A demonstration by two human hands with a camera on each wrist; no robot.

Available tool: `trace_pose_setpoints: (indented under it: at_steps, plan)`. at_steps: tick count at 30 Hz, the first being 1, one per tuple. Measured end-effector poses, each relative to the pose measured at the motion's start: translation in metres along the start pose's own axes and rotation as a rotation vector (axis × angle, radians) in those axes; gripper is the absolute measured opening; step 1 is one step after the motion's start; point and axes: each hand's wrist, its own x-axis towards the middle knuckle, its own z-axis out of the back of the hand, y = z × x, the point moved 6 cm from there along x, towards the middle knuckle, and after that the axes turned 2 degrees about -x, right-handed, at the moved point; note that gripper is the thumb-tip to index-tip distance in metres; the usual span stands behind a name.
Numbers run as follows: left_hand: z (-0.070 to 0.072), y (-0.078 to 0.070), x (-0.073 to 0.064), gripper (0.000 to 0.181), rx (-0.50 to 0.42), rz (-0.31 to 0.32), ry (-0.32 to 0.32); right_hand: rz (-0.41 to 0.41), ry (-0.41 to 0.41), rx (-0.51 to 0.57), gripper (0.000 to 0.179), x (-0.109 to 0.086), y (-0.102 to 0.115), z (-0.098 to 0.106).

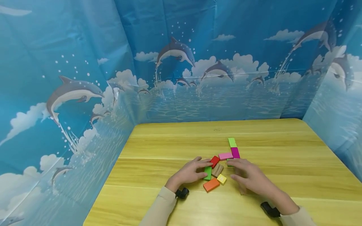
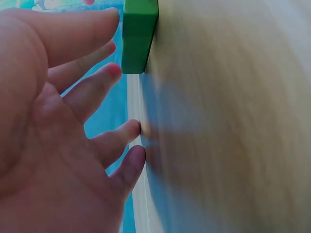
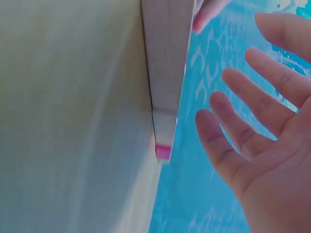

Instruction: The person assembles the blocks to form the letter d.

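Note:
My left hand (image 1: 190, 172) rests low over the table, fingers spread, its fingertips right at a red block (image 1: 215, 161) and a green block (image 1: 207, 173). In the left wrist view the thumb tip lies beside the green block (image 2: 138, 39), while two lower fingertips meet the tabletop. Over the right side of the cluster hovers my right hand (image 1: 250, 175), fingers loosely extended and apart from the blocks in the right wrist view. It partly hides a second green block (image 1: 229, 163) and a plain wooden block (image 1: 243, 190). A wooden block (image 3: 167, 58) stands beside that hand.
Beyond the hands, a pink block (image 1: 225, 156), a magenta block (image 1: 235, 153) and a light green block (image 1: 232, 142) form an angled line. A brown block (image 1: 217, 170), yellow block (image 1: 222, 179) and orange block (image 1: 211, 185) lie between the hands. A dolphin-print curtain (image 1: 181, 106) borders the wooden table (image 1: 158, 144).

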Motion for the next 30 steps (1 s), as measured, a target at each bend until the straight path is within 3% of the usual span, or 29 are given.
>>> trace_pose_setpoints:
  at_steps: [7,17,30]
  plan:
    - [-0.003,0.001,-0.003,0.050,0.025,0.009,0.020,0.028,0.044,0.021,0.046,0.002,0.016,-0.020]
    - [0.000,0.003,-0.001,0.046,0.049,-0.016,0.013,0.085,0.077,0.000,0.036,0.014,0.038,-0.034]
    - [-0.001,0.004,-0.002,0.047,0.051,-0.014,0.030,0.157,0.153,-0.051,0.032,0.019,0.045,-0.054]
